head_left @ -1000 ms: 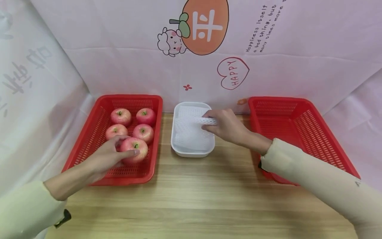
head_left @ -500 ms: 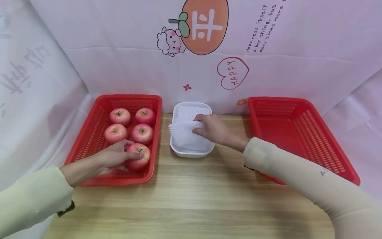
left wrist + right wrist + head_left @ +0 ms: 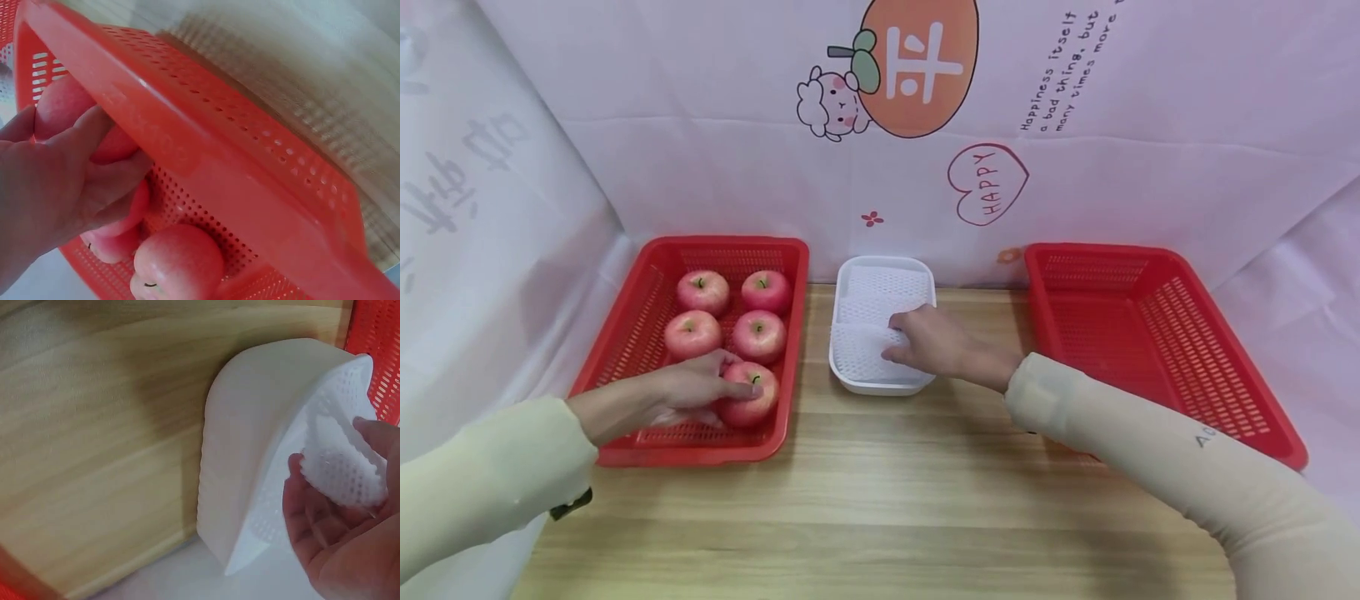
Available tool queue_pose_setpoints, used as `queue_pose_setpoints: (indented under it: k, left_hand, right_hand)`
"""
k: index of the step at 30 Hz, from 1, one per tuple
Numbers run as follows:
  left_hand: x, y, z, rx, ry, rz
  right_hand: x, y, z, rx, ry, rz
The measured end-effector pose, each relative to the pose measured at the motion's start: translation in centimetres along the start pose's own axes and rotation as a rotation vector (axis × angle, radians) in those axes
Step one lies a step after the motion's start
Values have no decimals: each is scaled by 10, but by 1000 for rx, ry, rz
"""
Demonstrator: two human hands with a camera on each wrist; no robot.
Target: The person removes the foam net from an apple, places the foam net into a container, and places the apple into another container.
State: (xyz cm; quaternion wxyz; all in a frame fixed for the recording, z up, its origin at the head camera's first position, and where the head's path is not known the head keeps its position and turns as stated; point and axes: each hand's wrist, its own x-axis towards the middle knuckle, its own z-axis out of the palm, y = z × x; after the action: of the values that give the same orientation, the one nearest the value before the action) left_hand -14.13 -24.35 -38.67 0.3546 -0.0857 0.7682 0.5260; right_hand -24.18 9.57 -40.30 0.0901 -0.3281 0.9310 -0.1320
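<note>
My left hand grips an apple at the front right of the left red basket, thumb on the near side, other fingers behind. Several more apples sit behind it, such as a pinkish one; another apple shows in the left wrist view. My right hand is over a white plastic tub. Its thumb and fingers hold one end of a white foam fruit net, seen in the right wrist view. More white foam netting lies flat in the tub.
A second red basket stands at the right, with no fruit visible in it. All three containers rest on a wooden table. A printed cloth hangs behind and at both sides.
The foam net first hung up from the tub in my right hand; it now lies lower, within the tub. My left hand and its apple shifted slightly right and toward the basket's front, then stayed still.
</note>
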Motion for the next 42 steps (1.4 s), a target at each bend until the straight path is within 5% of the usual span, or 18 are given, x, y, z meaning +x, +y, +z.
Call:
queue_pose_setpoints:
  k: [9, 20, 42]
  left_hand:
    - [7, -10, 0, 29, -37, -27]
    - [7, -11, -3, 50, -105, -44]
    - [-2, -21, -19, 52, -97, -40]
  right_hand:
    - [-5, 3, -5, -147, 20, 107]
    - [-14, 7, -12, -106, 64, 114]
    - [-22, 8, -15, -78, 78, 125]
